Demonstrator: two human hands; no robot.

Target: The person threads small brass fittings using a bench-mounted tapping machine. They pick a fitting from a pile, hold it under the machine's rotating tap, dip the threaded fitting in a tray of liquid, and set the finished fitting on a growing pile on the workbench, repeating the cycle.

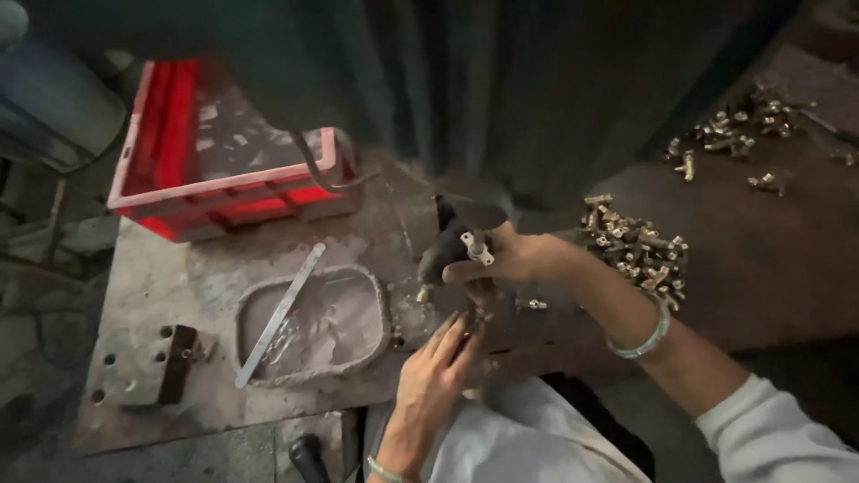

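With the right hand (512,259), held a small brass part (477,249) tight between thumb and fingers. Kept it pressed against a dark machine piece (445,243), to the right of the grey tray (255,309) sunk in the bench. Saw all of this from the head camera, the only view.

With the left hand (434,380), clamped nothing. Had the fingers straight and close together, tips up just under the right hand, lower than the tray and to its right. Could not tell what the tips touched, too dark there.

Found a thin metal strip (277,313) lying slantwise across the tray. Spotted a red crate (224,192) above the tray, farther back. Noticed a big pile of brass parts (640,255) well to the right of the tray, just past the right wrist. Made out a second scattered pile (734,125) farther right and higher up. Saw one loose brass bit (537,304) on the bench between the tray and the big pile.

Could go wrong, at a guess: might lose the part, since so little of it sat in the grip, and a slip could drop it into the dark gap by the lap. Might also pinch the left fingertips, so near the machine piece.

Seemed to have the part's long side tilted, one end up and toward the tray, the other end down and away from it. Could not be sure, too small and blurry.
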